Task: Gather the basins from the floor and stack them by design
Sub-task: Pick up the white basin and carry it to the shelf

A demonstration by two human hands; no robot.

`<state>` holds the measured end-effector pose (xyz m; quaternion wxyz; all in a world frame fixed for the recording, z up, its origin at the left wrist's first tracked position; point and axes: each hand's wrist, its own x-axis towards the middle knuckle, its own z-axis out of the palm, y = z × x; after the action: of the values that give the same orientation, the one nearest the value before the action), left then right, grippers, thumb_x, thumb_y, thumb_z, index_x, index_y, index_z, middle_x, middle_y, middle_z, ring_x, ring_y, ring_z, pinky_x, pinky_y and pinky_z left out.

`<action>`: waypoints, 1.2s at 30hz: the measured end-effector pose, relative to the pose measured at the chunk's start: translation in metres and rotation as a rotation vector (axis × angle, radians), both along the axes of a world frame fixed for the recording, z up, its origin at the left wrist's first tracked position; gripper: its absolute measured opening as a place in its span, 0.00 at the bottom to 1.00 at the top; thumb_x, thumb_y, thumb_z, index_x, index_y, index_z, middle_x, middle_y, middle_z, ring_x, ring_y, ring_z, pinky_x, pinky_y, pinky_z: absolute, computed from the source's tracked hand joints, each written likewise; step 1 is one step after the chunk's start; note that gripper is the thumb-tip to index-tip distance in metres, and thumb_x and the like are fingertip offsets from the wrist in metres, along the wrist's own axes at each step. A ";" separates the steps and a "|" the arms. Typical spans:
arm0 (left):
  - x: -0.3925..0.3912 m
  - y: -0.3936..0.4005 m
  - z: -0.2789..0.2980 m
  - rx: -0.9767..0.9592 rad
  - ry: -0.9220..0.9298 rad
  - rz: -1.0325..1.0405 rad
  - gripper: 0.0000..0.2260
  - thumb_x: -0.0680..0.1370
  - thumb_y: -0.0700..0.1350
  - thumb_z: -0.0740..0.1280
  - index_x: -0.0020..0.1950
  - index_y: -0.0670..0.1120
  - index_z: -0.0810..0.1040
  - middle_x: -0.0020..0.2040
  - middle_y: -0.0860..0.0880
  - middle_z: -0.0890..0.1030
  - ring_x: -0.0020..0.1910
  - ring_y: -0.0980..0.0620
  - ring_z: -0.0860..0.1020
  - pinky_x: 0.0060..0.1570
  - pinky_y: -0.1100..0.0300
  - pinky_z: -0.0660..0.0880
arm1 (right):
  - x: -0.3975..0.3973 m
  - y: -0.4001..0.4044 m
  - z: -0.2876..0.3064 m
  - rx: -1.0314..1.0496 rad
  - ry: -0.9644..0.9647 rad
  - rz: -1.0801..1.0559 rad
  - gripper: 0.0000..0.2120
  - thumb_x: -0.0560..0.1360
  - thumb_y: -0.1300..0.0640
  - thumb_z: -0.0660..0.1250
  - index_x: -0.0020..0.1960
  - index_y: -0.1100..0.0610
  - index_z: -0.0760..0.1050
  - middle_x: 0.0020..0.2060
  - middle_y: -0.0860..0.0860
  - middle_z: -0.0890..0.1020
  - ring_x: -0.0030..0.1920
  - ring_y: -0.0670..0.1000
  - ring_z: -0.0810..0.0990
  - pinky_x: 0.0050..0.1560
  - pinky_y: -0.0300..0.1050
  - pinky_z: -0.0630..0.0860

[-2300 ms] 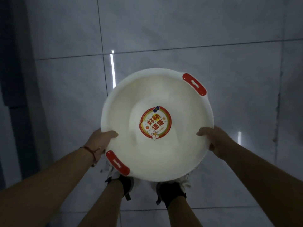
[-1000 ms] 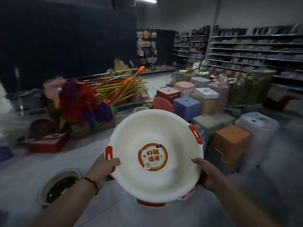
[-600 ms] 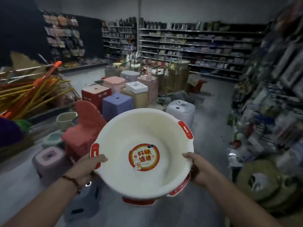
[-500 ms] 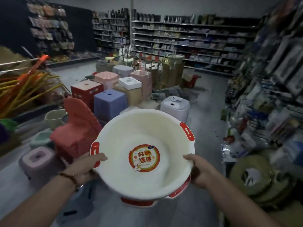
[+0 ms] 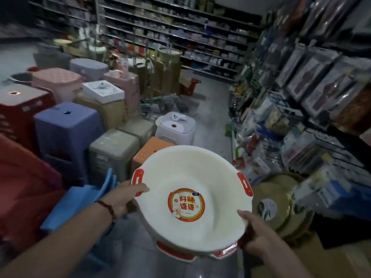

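Two hands grip stacked basins — stools, shelves crowd around.

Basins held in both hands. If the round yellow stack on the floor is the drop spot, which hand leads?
Probably right. The right hand grips the white basins on the side nearest the yellow stack; the left hand is far side.
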<state>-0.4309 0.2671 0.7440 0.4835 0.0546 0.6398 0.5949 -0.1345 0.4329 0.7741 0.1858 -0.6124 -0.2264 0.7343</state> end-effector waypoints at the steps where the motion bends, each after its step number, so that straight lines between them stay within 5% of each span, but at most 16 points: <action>1: -0.006 0.023 0.000 -0.008 0.010 -0.040 0.08 0.74 0.34 0.69 0.53 0.38 0.80 0.42 0.39 0.85 0.40 0.43 0.83 0.41 0.50 0.80 | 0.001 0.009 -0.001 -0.008 -0.008 -0.057 0.18 0.71 0.64 0.70 0.60 0.63 0.77 0.54 0.65 0.82 0.53 0.63 0.81 0.43 0.61 0.82; 4: -0.007 0.089 0.004 -0.040 0.065 -0.175 0.09 0.74 0.35 0.70 0.53 0.40 0.81 0.46 0.41 0.86 0.45 0.43 0.82 0.49 0.50 0.78 | 0.015 0.035 -0.007 -0.056 -0.017 -0.186 0.19 0.71 0.63 0.71 0.62 0.62 0.77 0.54 0.63 0.83 0.55 0.63 0.82 0.51 0.61 0.80; 8: 0.007 0.179 0.002 -0.085 0.090 -0.288 0.06 0.74 0.35 0.70 0.50 0.42 0.80 0.41 0.45 0.86 0.46 0.44 0.82 0.48 0.51 0.79 | 0.034 0.085 -0.020 -0.107 -0.019 -0.339 0.19 0.70 0.63 0.72 0.61 0.62 0.78 0.54 0.61 0.83 0.54 0.61 0.82 0.46 0.59 0.80; 11: 0.016 0.248 -0.009 -0.127 0.105 -0.356 0.04 0.76 0.35 0.68 0.50 0.41 0.79 0.37 0.45 0.85 0.37 0.47 0.82 0.35 0.57 0.80 | 0.047 0.135 -0.038 -0.144 0.014 -0.402 0.18 0.71 0.62 0.71 0.60 0.62 0.78 0.52 0.61 0.84 0.52 0.61 0.83 0.46 0.59 0.81; 15: 0.022 0.327 -0.021 -0.203 0.089 -0.353 0.05 0.76 0.34 0.66 0.52 0.38 0.78 0.39 0.42 0.83 0.39 0.45 0.80 0.29 0.58 0.78 | 0.048 0.209 -0.047 -0.186 0.086 -0.426 0.16 0.70 0.64 0.72 0.58 0.63 0.78 0.51 0.64 0.84 0.53 0.65 0.82 0.56 0.64 0.77; 19: 0.014 0.398 -0.028 -0.227 0.054 -0.266 0.09 0.75 0.34 0.69 0.54 0.37 0.77 0.49 0.39 0.83 0.47 0.42 0.81 0.45 0.51 0.79 | 0.034 0.301 -0.052 -0.135 0.074 -0.383 0.17 0.68 0.64 0.73 0.57 0.62 0.78 0.49 0.64 0.83 0.48 0.64 0.80 0.40 0.60 0.78; 21: -0.002 0.425 -0.033 -0.248 0.036 -0.221 0.15 0.72 0.35 0.71 0.58 0.37 0.78 0.51 0.38 0.84 0.51 0.40 0.81 0.57 0.46 0.77 | 0.019 0.344 -0.050 -0.133 0.041 -0.315 0.19 0.66 0.64 0.74 0.57 0.61 0.78 0.50 0.64 0.83 0.50 0.64 0.80 0.41 0.61 0.78; 25: -0.048 0.473 -0.046 -0.245 -0.024 -0.161 0.20 0.67 0.37 0.75 0.59 0.39 0.80 0.50 0.40 0.85 0.54 0.40 0.82 0.61 0.43 0.75 | -0.024 0.418 -0.038 -0.136 0.027 -0.262 0.14 0.69 0.64 0.73 0.55 0.62 0.77 0.50 0.62 0.82 0.50 0.63 0.80 0.39 0.62 0.76; 28: -0.083 0.518 -0.054 -0.241 -0.062 -0.094 0.20 0.68 0.37 0.75 0.59 0.41 0.79 0.52 0.41 0.85 0.55 0.40 0.81 0.58 0.44 0.77 | -0.064 0.471 -0.039 -0.155 -0.004 -0.237 0.18 0.68 0.64 0.74 0.57 0.61 0.77 0.53 0.61 0.82 0.55 0.64 0.79 0.48 0.65 0.77; 32: -0.125 0.603 -0.073 -0.234 -0.102 -0.093 0.07 0.76 0.32 0.66 0.52 0.37 0.79 0.47 0.39 0.83 0.41 0.44 0.82 0.36 0.55 0.81 | -0.118 0.548 -0.051 -0.140 -0.070 -0.203 0.16 0.69 0.64 0.73 0.56 0.60 0.77 0.53 0.61 0.82 0.56 0.66 0.79 0.58 0.67 0.74; 36: -0.163 0.695 -0.086 -0.247 -0.117 -0.133 0.05 0.76 0.32 0.65 0.47 0.38 0.79 0.39 0.41 0.84 0.41 0.43 0.81 0.43 0.51 0.77 | -0.160 0.624 -0.056 -0.180 -0.058 -0.228 0.07 0.73 0.63 0.69 0.50 0.63 0.76 0.38 0.64 0.84 0.48 0.64 0.79 0.51 0.65 0.75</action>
<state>-0.5938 0.9620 0.6584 0.5614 0.0021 0.6737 0.4805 -0.2945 1.0567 0.7185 0.2057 -0.6695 -0.0936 0.7076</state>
